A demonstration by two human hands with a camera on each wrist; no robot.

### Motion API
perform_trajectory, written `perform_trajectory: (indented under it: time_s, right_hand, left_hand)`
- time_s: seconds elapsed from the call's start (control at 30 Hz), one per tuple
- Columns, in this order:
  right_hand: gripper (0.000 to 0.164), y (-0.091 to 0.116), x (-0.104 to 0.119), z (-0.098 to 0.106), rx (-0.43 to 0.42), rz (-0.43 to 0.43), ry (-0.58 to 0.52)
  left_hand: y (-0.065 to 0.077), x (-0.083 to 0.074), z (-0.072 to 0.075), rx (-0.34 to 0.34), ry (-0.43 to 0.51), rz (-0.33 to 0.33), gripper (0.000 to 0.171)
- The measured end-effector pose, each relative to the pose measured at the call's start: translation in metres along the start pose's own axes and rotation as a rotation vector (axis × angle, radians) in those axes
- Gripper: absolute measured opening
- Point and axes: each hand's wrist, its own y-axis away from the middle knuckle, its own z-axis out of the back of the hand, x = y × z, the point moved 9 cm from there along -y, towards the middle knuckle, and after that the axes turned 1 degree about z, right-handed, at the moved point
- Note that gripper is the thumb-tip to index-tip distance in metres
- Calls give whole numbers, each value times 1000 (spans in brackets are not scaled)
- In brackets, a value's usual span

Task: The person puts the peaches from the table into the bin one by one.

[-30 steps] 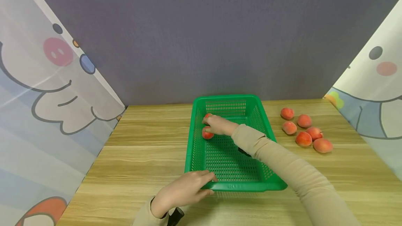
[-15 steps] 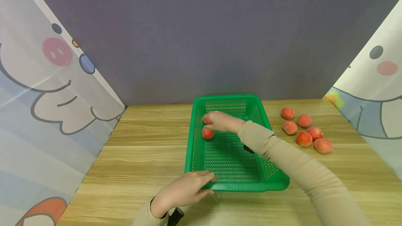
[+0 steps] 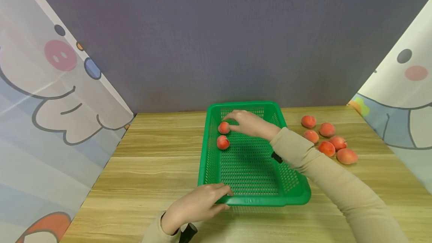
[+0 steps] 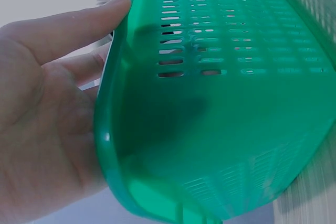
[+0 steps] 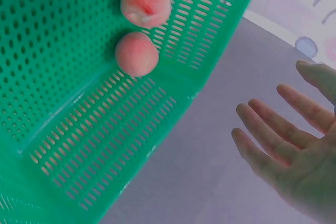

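Note:
A green plastic basket (image 3: pixel 256 200) with perforated walls stands on the table. Its near rim is gripped at the left corner by my left hand (image 3: pixel 197 203), fingers over the edge and thumb outside; the left wrist view shows the thumb against the rim (image 4: pixel 105 140). Two red peaches lie inside along the left wall: a far peach (image 3: pixel 224 128) and a nearer peach (image 3: pixel 223 142). Just right of the far one, above the basket, my right hand (image 3: pixel 249 123) is holding nothing. The right wrist view has that hand (image 5: pixel 294 150) with fingers spread, apart from both peaches.
Several loose peaches (image 3: pixel 347 156) lie on the wooden table (image 3: pixel 158 153) to the right of the basket, partly behind the right sleeve (image 3: pixel 324 175). A grey panel (image 3: pixel 216 40) rises behind the table. Cartoon-printed sheets (image 3: pixel 57 96) stand at both sides.
My right hand has let go of the far peach and moved up and to the right, leaving both peaches in view. The left hand keeps its place on the rim.

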Motion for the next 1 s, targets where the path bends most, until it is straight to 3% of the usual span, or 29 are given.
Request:
perform_trajectory:
  time_s: [0.6,1.0]
  right_hand:
    - [36,26,-14,41,-91,-16,30]
    - [36,49,-34,64,-140,-38,43]
  left_hand:
    - [-1,-1,1,2,-5,10,19]
    - [-1,0,0,4,-4,9,19]
